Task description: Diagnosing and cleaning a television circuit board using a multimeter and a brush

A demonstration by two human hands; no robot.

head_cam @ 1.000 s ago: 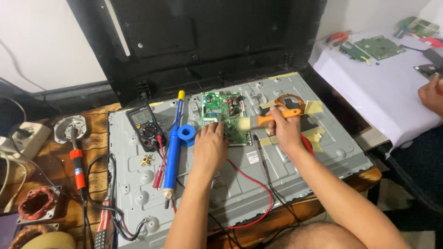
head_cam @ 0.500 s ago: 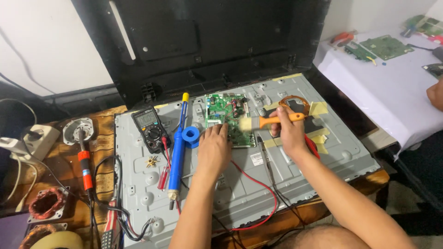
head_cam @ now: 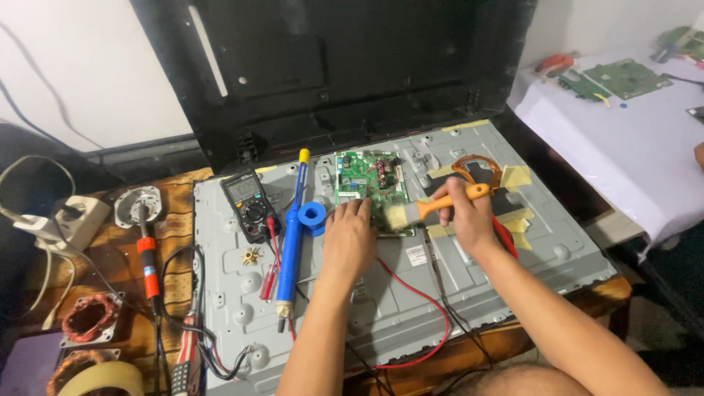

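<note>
Grey sheet metal makes up the largest thing in view, a flat panel back [head_cam: 469, 293] laid across a wooden table [head_cam: 180, 198], with a black cover [head_cam: 345, 66] propped upright along its far edge. Bare metal is left open along the near edge and toward the right corner, crossed only by a red wire [head_cam: 418, 293]. At the right a white-covered table [head_cam: 623, 139] is set close by, and green boards are laid on it.

Near the middle of the far part of the panel a green circuit board [head_cam: 367, 183] is fixed. The left hand [head_cam: 350, 238] is laid flat at the board's near left corner, fingers spread and holding nothing. The right hand [head_cam: 463, 216] is closed around the orange handle of a brush [head_cam: 425, 209], whose pale bristles are pressed on the board's near right edge.

Left of the board a blue solder sucker [head_cam: 292, 235] and a black meter [head_cam: 249, 205] are laid side by side, with a blue spool [head_cam: 313, 218] between sucker and hand. A soldering iron [head_cam: 147, 257] is laid on the wood beyond the panel's left edge.
</note>
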